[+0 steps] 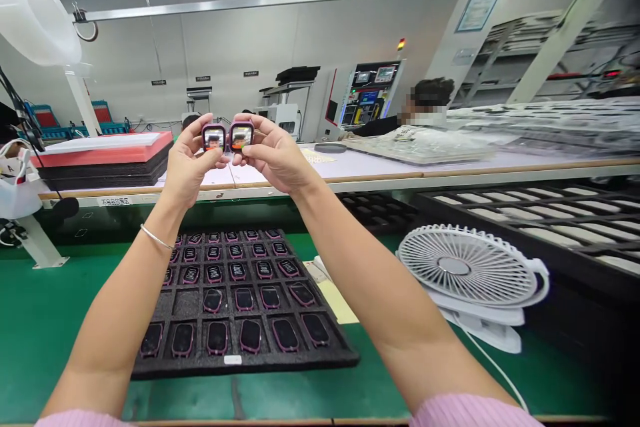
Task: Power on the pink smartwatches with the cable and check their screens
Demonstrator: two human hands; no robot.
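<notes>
My left hand (193, 159) pinches a smartwatch case (215, 138) with a dark purple frame and a glossy, reflecting screen. A matching smartwatch case (242, 136) is gripped between the thumb and fingers of my right hand (274, 155). Both are raised side by side at arm's length, screens towards me, their edges nearly touching. Below my forearms lies a black foam tray (295, 361) with rows of similar purple-framed watch cases in its pockets. At least one pocket in its second row from the front has no case in it.
A white fan (454, 267) stands right of the tray on the green bench (240, 400), with yellow paper (340, 301) between. Beyond are a shelf (350, 173), a red-and-black foam stack (105, 159), plastic trays (420, 147) and a person (400, 121). Another black tray (500, 213) is at right.
</notes>
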